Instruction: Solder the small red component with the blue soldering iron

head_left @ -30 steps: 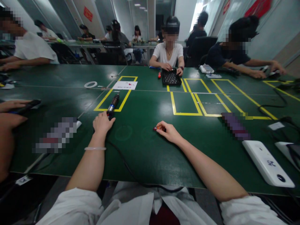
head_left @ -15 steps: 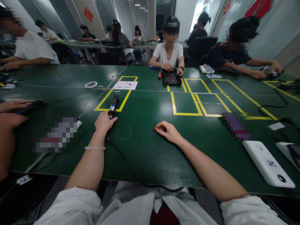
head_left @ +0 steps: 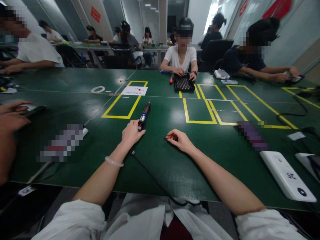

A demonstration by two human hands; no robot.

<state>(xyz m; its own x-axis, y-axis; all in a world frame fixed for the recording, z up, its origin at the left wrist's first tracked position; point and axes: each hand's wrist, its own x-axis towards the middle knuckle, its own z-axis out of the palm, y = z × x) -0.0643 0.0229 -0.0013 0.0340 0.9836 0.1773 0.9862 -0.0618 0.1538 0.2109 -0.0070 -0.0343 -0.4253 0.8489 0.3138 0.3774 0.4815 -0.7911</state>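
Observation:
In the head view my left hand point(head_left: 131, 131) is wrapped around a corded electric screwdriver point(head_left: 144, 115), a slim black tool with a silver and blue band. Its thin tip points away from me and a little to the right. The black cord point(head_left: 150, 174) runs back from it over the table edge towards my lap. To the right, my right hand point(head_left: 183, 141) rests on the green table point(head_left: 160, 166), its fingers closed around a small red-and-orange object point(head_left: 170, 137). Most of that object is hidden by the fingers, so its kind does not show.
Yellow tape outlines point(head_left: 200, 121) mark the table. A phone point(head_left: 253, 135) and a white power bank point(head_left: 287, 175) lie right; another phone-like device point(head_left: 63, 141) lies left. Across the table, a person handles a black tray point(head_left: 184, 85). A co-worker's hand point(head_left: 15, 118) is at far left.
My left hand has moved right with the electric screwdriver, bringing it nearer my right hand, and the tool now leans further right. My right hand has stayed in place.

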